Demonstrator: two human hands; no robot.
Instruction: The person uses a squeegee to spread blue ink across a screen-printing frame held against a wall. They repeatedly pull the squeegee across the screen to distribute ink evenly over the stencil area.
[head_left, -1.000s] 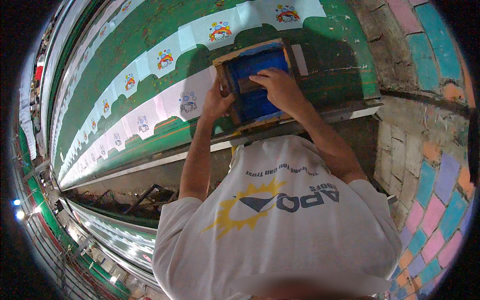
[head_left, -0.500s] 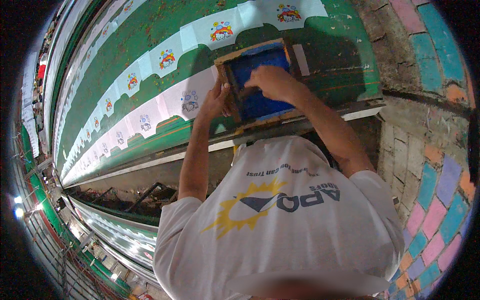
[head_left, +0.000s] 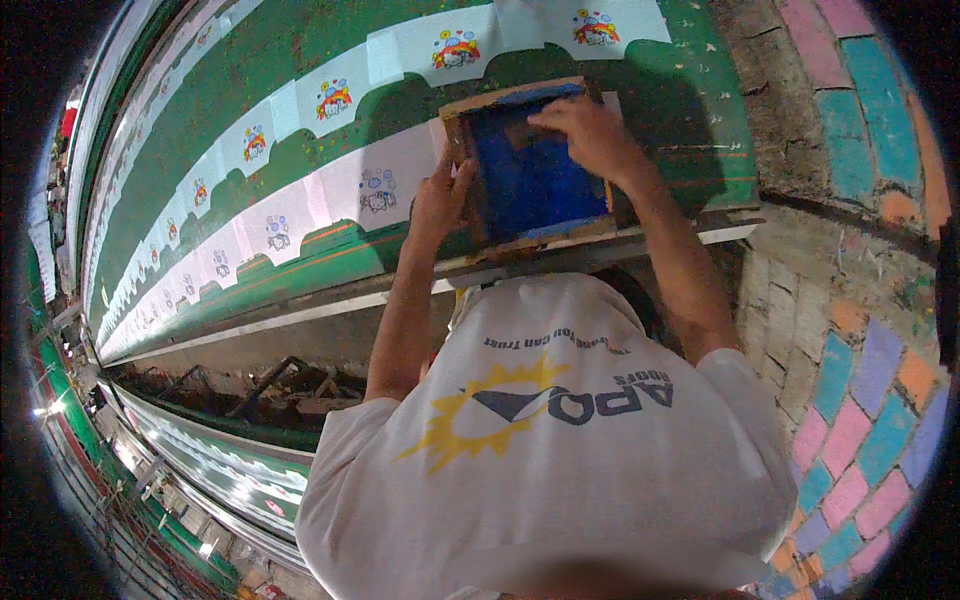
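A wooden-framed printing screen (head_left: 463,150) with blue-inked mesh lies at the right end of the long green table. My left hand (head_left: 438,205) is closed on its left side bar, fingers along the wood. Over the far part of the mesh, my right hand (head_left: 600,140) is closed, fingertips pinching a small brownish flat piece that looks like a squeegee (head_left: 521,133); its lower edge is hard to make out against the ink. Just left of the screen lies a pale fabric piece (head_left: 345,205) with a blue-grey cartoon print.
Rows of pale cut fabric pieces (head_left: 330,100) with coloured cartoon prints run along the green table (head_left: 680,110). A metal rail (head_left: 350,302) edges its near side. Painted brick paving (head_left: 850,440) lies to the right. Another long table (head_left: 220,455) stands at lower left.
My right hand has moved up and right across the mesh with the squeegee. My left hand stays on the side bar. The whole view has shifted slightly.
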